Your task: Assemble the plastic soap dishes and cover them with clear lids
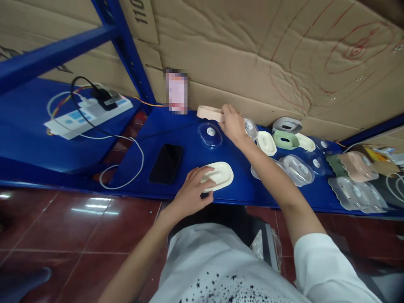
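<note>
My left hand (pixel 194 191) is at the left end of a cream oval dish (pixel 224 173) lying near the shelf's front edge. Its fingers reach over the rim and the thumb is at the near side. Farther back, my right hand (pixel 232 124) grips the right end of a peach oval tray-like piece (pixel 207 112), held on its side by the cardboard wall. Just below that piece lies a clear plastic lid (pixel 210 134) with a round white sticker. Another clear lid (pixel 251 127) is partly hidden behind my right hand.
A black phone (pixel 166 163) lies left of the cream dish. To the right are a green dish (pixel 285 139), cream dishes (pixel 267 143), stacked clear lids (pixel 296 169) and peach pieces (pixel 356 165). A power strip (pixel 90 115) with cables sits at left, beside a blue metal frame (pixel 129 54).
</note>
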A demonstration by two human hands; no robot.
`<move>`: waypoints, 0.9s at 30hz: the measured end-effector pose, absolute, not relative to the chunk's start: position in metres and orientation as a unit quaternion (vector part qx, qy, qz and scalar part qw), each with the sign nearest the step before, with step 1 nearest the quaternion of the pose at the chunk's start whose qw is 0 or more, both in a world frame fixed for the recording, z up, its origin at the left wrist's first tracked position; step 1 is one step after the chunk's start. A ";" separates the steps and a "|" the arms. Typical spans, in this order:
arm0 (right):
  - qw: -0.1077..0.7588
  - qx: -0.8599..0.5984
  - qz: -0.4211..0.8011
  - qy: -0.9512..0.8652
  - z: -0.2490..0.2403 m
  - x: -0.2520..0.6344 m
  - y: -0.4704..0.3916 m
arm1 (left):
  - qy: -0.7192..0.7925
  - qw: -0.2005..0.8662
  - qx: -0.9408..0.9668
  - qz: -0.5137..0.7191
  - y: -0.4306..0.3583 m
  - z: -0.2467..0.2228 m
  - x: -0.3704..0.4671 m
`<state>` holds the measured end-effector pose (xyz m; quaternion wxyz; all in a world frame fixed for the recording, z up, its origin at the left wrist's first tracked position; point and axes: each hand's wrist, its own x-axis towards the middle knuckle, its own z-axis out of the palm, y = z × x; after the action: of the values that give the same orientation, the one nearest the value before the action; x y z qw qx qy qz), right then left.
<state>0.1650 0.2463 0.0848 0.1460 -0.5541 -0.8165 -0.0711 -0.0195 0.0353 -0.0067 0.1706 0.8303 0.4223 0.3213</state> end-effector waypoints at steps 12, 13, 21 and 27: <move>0.125 -0.453 0.000 -0.883 0.048 0.243 0.054 | 0.457 0.168 0.799 0.354 0.033 -0.011 -0.016; 0.128 -0.436 0.022 -0.890 0.046 0.244 0.048 | 0.453 0.163 0.802 0.352 0.033 -0.010 -0.016; 0.097 -0.365 0.099 -0.920 0.043 0.250 0.031 | 0.434 0.204 0.812 0.333 0.035 -0.011 -0.019; 0.094 -0.346 0.096 -0.929 0.043 0.243 0.042 | 0.440 0.195 0.803 0.351 0.037 -0.014 -0.018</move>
<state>0.2431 0.0419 0.0432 0.0945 -0.3456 -0.9287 0.0955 -0.0176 0.0374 -0.0144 0.1954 0.8030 0.4404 0.3509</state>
